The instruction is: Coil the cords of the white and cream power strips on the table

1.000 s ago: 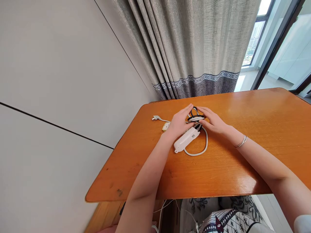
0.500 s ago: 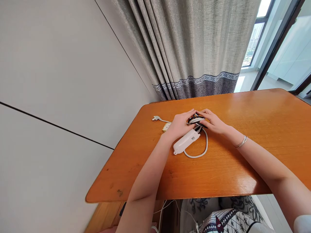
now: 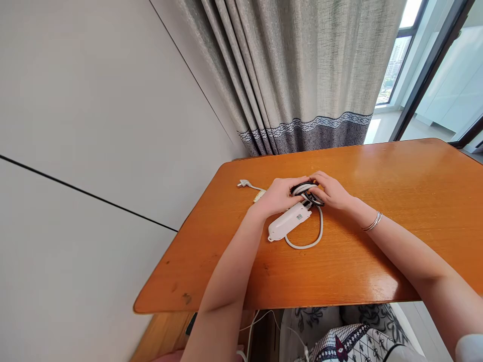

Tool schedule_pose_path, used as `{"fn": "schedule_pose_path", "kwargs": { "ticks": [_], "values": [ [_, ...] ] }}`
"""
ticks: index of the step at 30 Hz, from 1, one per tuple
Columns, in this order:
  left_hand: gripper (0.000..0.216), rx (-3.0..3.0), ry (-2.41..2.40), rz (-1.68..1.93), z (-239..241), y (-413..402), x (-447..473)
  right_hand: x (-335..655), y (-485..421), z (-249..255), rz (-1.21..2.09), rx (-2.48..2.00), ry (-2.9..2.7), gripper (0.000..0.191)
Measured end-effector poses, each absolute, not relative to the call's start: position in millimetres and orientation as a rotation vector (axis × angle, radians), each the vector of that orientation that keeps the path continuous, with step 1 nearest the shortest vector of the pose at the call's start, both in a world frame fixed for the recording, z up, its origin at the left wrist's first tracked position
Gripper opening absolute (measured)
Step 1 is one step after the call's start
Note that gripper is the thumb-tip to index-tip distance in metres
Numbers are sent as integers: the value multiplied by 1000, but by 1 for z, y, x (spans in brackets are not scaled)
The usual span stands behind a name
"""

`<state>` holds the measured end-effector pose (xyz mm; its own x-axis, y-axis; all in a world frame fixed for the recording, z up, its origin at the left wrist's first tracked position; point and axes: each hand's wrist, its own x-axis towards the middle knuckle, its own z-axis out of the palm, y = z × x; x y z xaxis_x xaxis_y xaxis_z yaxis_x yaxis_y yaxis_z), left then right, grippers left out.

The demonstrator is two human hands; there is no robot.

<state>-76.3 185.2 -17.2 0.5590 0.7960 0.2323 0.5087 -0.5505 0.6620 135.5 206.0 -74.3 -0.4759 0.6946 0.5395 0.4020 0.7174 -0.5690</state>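
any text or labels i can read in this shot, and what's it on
Small label on the white power strip: print too small and blurred to read.
Cord coil held by the left hand and right hand: no lettering seen.
Nothing else carries text.

"How did the arms lie?"
"The bare left forearm (image 3: 234, 261) and bare right forearm (image 3: 407, 251) stretched forward, converging."
"And the hands?"
"The bare left hand (image 3: 281, 195) curled palm-down; the bare right hand (image 3: 334, 192) faced it, fingers bent, fingertips nearly meeting."
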Motion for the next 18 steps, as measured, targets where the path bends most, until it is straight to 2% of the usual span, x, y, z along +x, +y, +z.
{"fn": "schedule_pose_path", "kwargs": {
  "ticks": [5, 11, 18],
  "values": [
    [52, 2223, 1022, 686, -19, 188, -78, 135, 209, -76, 493, -825, -2119, 30],
    [73, 2090, 1007, 750, -27, 195, -79, 136, 211, -77, 516, -829, -2104, 33],
    [75, 1993, 970, 680, -34, 199, -79, 136, 213, -78, 593, -807, -2071, 33]
  ]
}}
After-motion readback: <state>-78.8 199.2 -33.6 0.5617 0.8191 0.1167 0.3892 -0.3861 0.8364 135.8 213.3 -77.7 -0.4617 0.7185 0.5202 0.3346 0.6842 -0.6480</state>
